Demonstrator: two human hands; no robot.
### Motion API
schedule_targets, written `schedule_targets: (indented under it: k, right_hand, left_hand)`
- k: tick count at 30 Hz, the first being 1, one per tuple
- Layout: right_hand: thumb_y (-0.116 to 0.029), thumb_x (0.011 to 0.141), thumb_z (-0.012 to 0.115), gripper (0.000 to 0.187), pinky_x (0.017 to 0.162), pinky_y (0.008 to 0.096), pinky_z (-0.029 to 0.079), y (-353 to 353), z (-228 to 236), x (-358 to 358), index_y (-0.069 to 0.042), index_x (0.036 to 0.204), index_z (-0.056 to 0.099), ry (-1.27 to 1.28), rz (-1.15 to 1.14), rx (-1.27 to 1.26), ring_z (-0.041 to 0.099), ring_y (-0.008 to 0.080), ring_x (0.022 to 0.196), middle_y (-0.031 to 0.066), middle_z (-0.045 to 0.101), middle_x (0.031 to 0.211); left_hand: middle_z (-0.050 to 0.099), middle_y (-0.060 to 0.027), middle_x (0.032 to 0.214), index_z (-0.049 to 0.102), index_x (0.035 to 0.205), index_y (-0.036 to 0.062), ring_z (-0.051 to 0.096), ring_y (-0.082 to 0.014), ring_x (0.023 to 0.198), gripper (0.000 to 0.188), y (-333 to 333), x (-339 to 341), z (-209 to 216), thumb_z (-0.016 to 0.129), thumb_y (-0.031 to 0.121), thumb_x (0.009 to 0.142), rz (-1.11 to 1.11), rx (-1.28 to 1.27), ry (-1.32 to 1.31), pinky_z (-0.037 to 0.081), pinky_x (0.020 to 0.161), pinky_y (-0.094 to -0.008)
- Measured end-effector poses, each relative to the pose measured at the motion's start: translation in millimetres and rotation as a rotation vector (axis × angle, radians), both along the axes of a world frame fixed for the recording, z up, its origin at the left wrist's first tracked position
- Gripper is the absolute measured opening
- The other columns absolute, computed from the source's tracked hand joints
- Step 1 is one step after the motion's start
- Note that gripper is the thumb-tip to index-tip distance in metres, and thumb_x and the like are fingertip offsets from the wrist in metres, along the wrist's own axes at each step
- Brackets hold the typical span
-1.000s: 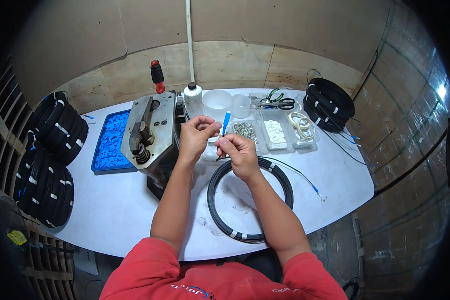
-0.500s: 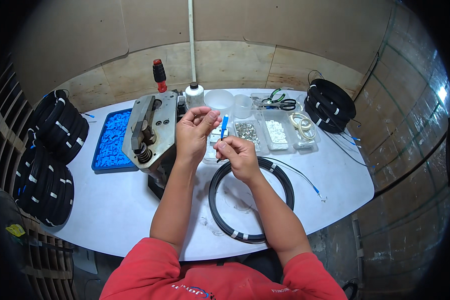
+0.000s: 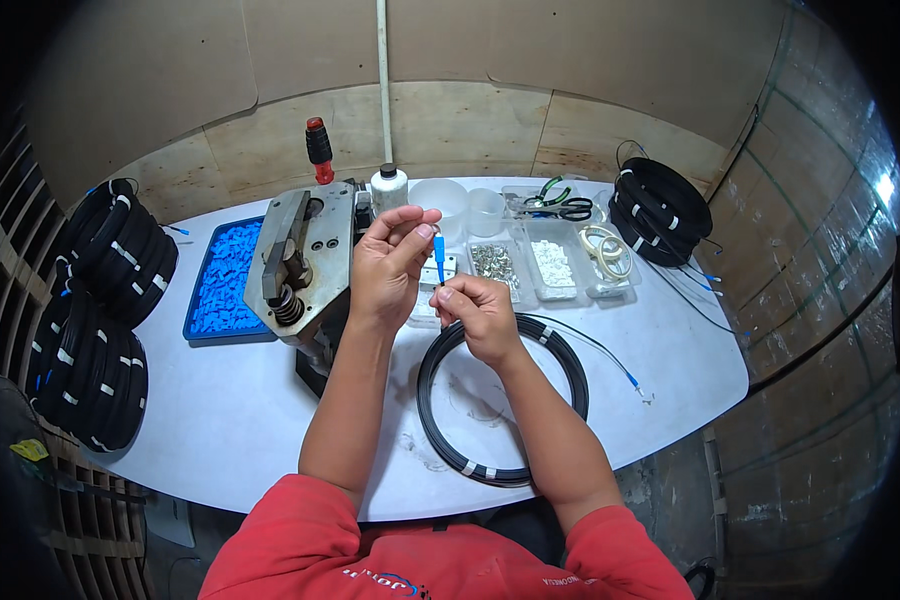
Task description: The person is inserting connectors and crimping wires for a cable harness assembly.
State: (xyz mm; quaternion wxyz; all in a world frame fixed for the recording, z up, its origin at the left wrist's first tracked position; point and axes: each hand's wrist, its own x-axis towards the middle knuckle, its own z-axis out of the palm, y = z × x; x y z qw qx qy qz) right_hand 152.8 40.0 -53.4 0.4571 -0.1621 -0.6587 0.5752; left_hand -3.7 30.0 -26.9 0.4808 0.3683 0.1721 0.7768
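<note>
Above the table's middle, my right hand (image 3: 482, 318) pinches a black cable just below the blue fibre-optic connector (image 3: 439, 255) on its end, which points upward. My left hand (image 3: 390, 260) is closed, thumb against fingers, right at the connector's tip. Something small and pale shows at those fingertips, too small to name. Under my right hand and forearm lies a coil of black cable (image 3: 427, 400), bound with white bands. From it another end runs out to the right, finishing in a second blue connector (image 3: 632, 381).
A metal hand press (image 3: 322, 245) stands left of my hands, beside a blue tray (image 3: 192, 330) of blue parts. Behind are a white bottle (image 3: 390, 190), clear bins with metal pieces (image 3: 495, 262) and white pieces (image 3: 550, 265), and scissors (image 3: 573, 209). Cable coils (image 3: 660, 210) sit at both sides.
My left fingertips and the blue connector have come together; the connector has shifted slightly left, so its tip now meets my left thumb. My right hand has barely moved.
</note>
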Motion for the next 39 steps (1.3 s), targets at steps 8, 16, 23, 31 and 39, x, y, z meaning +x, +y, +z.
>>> schedule_targets:
  k: [8,16,23,31,39]
  right_hand:
    - [-0.014,0.098,0.062,0.022,0.061,0.0228,0.046,-0.6,1.5,0.7,0.001,0.086,0.072,-0.026,-0.009,-0.022,0.056,0.007,0.063,0.0045,0.066,0.074]
    - [-0.012,0.098,0.063,0.021,0.057,0.023,0.045,-0.7,-0.5,-0.6,0.0,0.083,0.071,0.012,-0.014,-0.044,0.055,0.0058,0.06,0.001,0.063,0.067]
    - [-0.012,0.097,0.063,0.022,0.055,0.023,0.046,-0.4,-1.5,-1.1,0.0,0.081,0.07,0.026,-0.008,-0.045,0.058,0.0066,0.058,0.0021,0.065,0.067]
    - [-0.013,0.098,0.064,0.021,0.054,0.0227,0.046,-1.9,-3.1,-4.2,-0.001,0.083,0.07,0.044,-0.046,-0.056,0.057,0.006,0.058,0.0012,0.064,0.068]
    - [-0.013,0.099,0.064,0.021,0.054,0.0225,0.045,-4.5,0.1,-2.9,-0.001,0.084,0.07,0.031,-0.07,-0.054,0.056,0.0053,0.058,0.0002,0.064,0.069]
  left_hand:
    - [0.073,-0.0131,0.113,0.065,0.115,0.0037,0.069,-0.0136,0.095,0.023,-1.7,0.4,1.9,0.067,-0.004,0.094,-0.032,0.021,-0.003,0.055,0.082,-0.0269]
    - [0.074,-0.0138,0.111,0.065,0.114,0.0025,0.069,-0.0143,0.095,0.021,-2.7,-0.8,2.2,0.064,-0.006,0.094,-0.024,0.044,0.019,0.055,0.084,-0.0277]
    - [0.074,-0.0135,0.109,0.065,0.113,0.0008,0.069,-0.0152,0.095,0.02,-7.3,-0.2,5.6,0.064,-0.005,0.095,0.054,0.038,0.129,0.057,0.084,-0.0306]
    - [0.074,-0.0135,0.11,0.066,0.113,0.0001,0.07,-0.0156,0.093,0.018,-6.0,7.2,6.6,0.065,-0.003,0.095,0.16,0.013,0.142,0.058,0.083,-0.03]
    - [0.075,-0.013,0.107,0.067,0.112,-0.0012,0.07,-0.0152,0.091,0.017,-6.1,7.6,6.7,0.067,-0.001,0.095,0.215,0.018,0.219,0.057,0.082,-0.029]
